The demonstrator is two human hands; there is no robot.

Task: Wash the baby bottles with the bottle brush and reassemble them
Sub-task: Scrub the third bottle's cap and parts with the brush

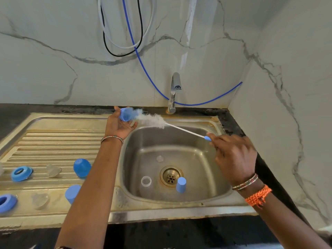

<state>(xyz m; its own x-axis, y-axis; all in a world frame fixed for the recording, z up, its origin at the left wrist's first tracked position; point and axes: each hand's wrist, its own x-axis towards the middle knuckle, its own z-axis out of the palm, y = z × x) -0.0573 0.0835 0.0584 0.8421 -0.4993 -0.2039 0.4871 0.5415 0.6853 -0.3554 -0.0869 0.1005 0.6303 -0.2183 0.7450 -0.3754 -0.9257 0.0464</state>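
Note:
My left hand [120, 125] holds a blue bottle cap [126, 114] above the sink's back left corner, its opening turned to the right. My right hand [231, 151] pinches the blue end of the bottle brush [179, 129]; the white bristles [152, 120] reach into the cap. In the basin [206, 169] lie a blue cap [181, 184] beside the drain, a clear ring [146, 181] and a clear teat [159, 159]. On the drainboard [59, 139] sit a blue cap [82, 167], another blue cap [72, 193], two blue collar rings [21, 173] [6, 203] and two clear teats [53, 170] [40, 200].
A chrome tap [173, 92] stands behind the basin, with no water running. A blue hose [143, 69] and black and white cables hang on the marble wall. A dark counter [179, 234] borders the steel sink, and a wall closes the right side.

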